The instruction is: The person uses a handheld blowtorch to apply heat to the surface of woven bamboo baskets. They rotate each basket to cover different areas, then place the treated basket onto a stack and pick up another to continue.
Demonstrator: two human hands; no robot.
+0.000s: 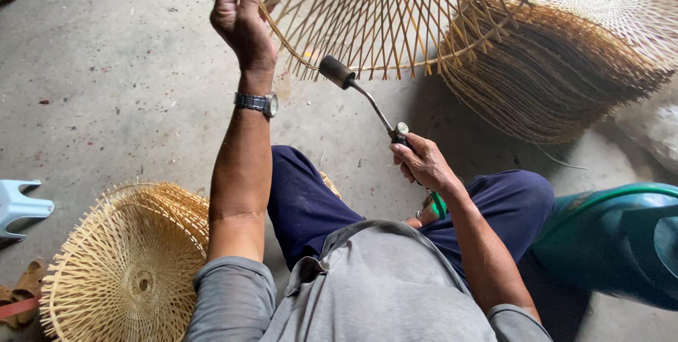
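Observation:
My left hand [241, 13] is raised and grips the rim of a round open-weave bamboo frame [381, 10], holding it up in front of me. A metal watch sits on that wrist. My right hand [422, 162] holds a gas torch [364, 98] by its handle; the dark nozzle points up at the lower edge of the held frame. No flame is visible. I sit with my knees in dark blue trousers below the torch.
A tall stack of similar bamboo frames [565, 66] lies at the upper right. Another stack [127, 264] rests on the concrete floor at the lower left. A light blue plastic stool [18, 204] stands at the left edge, a teal plastic container [614, 236] at the right.

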